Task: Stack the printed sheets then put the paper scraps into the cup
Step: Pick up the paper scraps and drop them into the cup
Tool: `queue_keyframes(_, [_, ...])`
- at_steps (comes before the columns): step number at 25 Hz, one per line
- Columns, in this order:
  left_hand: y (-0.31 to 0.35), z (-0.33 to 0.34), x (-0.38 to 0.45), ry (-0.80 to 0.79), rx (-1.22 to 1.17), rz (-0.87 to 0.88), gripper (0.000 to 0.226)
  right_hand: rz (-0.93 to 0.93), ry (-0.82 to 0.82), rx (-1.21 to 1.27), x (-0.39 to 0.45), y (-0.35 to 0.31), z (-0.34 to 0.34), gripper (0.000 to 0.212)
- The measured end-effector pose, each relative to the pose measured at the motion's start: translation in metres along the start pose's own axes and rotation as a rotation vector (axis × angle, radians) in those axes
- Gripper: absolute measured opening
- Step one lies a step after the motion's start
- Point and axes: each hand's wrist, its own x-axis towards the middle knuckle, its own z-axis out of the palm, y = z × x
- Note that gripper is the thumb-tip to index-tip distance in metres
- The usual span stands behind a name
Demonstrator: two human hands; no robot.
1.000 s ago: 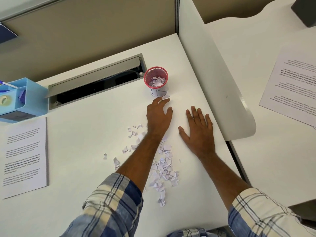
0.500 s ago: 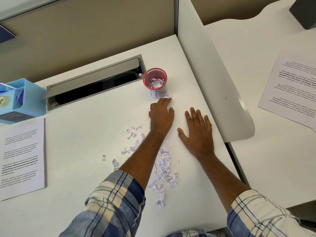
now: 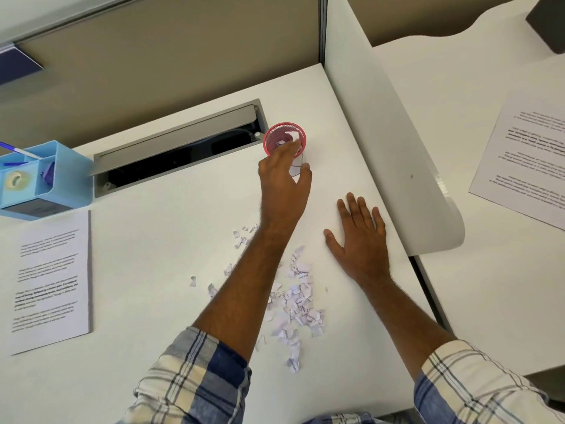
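Note:
The red mesh cup (image 3: 276,136) stands on the white desk (image 3: 159,240) by the cable slot, with white scraps inside. My left hand (image 3: 282,179) hovers at the cup. Its fingers reach over the near side of the rim, and the thumb is spread apart beside the cup's right wall. No scrap shows between the fingers. My right hand (image 3: 359,240) lies flat on the desk with straight fingers. A pile of paper scraps (image 3: 295,304) lies between and under my forearms. The printed sheets (image 3: 52,280) sit stacked at the desk's left edge.
A blue desk organiser (image 3: 36,179) with a pen and tape stands at the far left. An open grey cable slot (image 3: 177,148) runs behind the cup. A white divider panel (image 3: 391,142) bounds the desk on the right. Beyond it another printed sheet (image 3: 526,154) lies on the neighbouring desk.
My left hand has lifted off the desk near the cup's base and moved forward over the cup's rim. My right hand stays flat in place.

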Motion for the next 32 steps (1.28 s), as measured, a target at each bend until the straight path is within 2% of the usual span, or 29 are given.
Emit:
queue_keyframes(4, [-0.009, -0.013, 0.004, -0.015, -0.077, -0.037, 0.038, -0.003, 0.01, 0.007, -0.001, 0.0, 0.001, 0.07])
queue_keyframes(9, [-0.06, -0.053, -0.021, 0.045, -0.104, -0.123, 0.028, -0.005, 0.034, 0.008, -0.002, 0.0, 0.001, 0.069])
queue_keyframes(13, [-0.115, -0.087, -0.044, -0.041, 0.035, -0.198, 0.033, -0.008, 0.048, 0.006, -0.002, 0.0, 0.003, 0.069])
queue_keyframes(17, [-0.14, -0.098, -0.061, -0.193, 0.114, -0.287, 0.035, -0.004, 0.042, 0.004, -0.002, -0.001, 0.003, 0.069])
queue_keyframes(23, [-0.127, -0.087, -0.078, -0.352, 0.297, -0.207, 0.052, 0.001, 0.03, 0.003, -0.001, -0.002, 0.001, 0.069])
queue_keyframes(26, [-0.12, -0.083, -0.083, -0.378, 0.304, -0.175, 0.061, 0.004, 0.03, -0.017, -0.002, -0.004, 0.001, 0.069])
queue_keyframes(32, [-0.125, -0.079, -0.085, -0.371, 0.275, -0.118, 0.057, 0.012, 0.031, -0.013, -0.002, -0.004, 0.002, 0.068])
